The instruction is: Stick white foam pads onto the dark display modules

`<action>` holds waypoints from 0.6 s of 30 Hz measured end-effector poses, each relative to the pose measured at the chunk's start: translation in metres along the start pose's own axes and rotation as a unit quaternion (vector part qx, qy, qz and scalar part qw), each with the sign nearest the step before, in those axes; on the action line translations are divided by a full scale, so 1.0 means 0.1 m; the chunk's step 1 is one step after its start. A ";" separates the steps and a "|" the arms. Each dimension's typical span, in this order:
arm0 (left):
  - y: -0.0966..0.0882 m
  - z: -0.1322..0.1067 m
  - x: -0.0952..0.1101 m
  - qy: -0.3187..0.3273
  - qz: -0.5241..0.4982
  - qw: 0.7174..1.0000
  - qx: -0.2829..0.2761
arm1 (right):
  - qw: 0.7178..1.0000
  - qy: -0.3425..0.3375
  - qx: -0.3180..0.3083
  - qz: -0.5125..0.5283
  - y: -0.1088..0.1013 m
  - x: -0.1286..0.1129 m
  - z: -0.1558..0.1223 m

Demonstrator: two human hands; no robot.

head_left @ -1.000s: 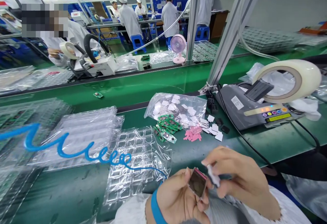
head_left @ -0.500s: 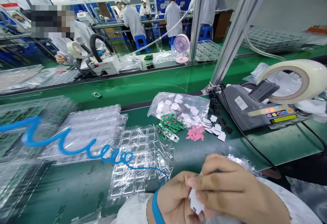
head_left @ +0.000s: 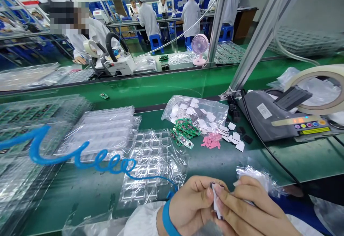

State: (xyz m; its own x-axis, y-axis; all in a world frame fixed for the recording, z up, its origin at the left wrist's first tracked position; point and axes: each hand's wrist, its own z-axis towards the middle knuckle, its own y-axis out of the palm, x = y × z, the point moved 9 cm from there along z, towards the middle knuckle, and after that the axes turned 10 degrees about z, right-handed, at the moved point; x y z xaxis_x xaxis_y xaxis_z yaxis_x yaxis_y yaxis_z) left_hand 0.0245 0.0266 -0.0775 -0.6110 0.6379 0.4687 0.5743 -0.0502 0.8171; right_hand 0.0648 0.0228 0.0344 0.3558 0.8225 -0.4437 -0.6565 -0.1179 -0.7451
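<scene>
Both hands meet at the bottom centre, close to my body. My left hand [head_left: 192, 203], with a blue wrist strap, is closed around a small dark part that is almost hidden by the fingers. My right hand [head_left: 249, 211] pinches a small white pad [head_left: 216, 203] against that part. On the green bench beyond lie green circuit boards [head_left: 185, 132], pink pads [head_left: 211, 141], loose white pads [head_left: 234, 137] and a clear bag of white pads [head_left: 197, 111].
A grey tape dispenser [head_left: 279, 116] with a big tape roll stands at right, its black cable crossing the bench. Clear plastic trays [head_left: 150, 164] and a blue coiled cord [head_left: 80, 157] lie at left. A crumpled plastic bag [head_left: 258, 175] sits by my right hand. Other people work behind.
The pink-edged part shown in my left hand a second ago is now covered by fingers. My right hand brought the white pad onto it. The camera view has shifted leftward.
</scene>
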 end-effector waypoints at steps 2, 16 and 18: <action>-0.02 0.00 0.01 -0.002 0.005 1.000 0.000 | 1.000 -0.001 -0.006 0.029 -0.04 0.07 0.01; -0.07 -0.05 0.16 0.045 0.173 0.984 -0.003 | 0.946 0.060 -0.028 0.317 0.17 0.47 -0.04; -0.12 -0.13 0.40 0.131 0.336 0.931 0.063 | 0.963 0.063 -0.053 0.256 0.20 0.50 -0.06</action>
State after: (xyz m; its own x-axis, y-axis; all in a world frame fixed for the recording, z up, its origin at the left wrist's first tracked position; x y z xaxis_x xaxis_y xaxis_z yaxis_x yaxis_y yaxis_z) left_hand -0.0140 0.0429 -0.0641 -0.1939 0.2860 0.9384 0.9237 -0.2689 0.2728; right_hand 0.0732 0.0586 -0.0057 0.0854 0.5677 -0.8188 -0.6977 -0.5526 -0.4559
